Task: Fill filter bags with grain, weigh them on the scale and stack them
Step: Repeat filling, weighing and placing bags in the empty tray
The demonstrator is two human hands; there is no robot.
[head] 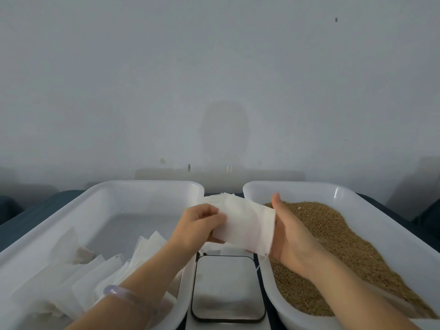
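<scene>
One filter bag [247, 225] — left hand [197, 225] pinches it, right hand [290, 234] grip unclear; one scale [228, 287].

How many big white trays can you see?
2. The left tray holds white filter bags; the right tray holds brown grain. The scale sits between them. None seem hidden.

One head-worn wide-angle view, forward and slightly down (near, above the scale [228, 287]).
</scene>
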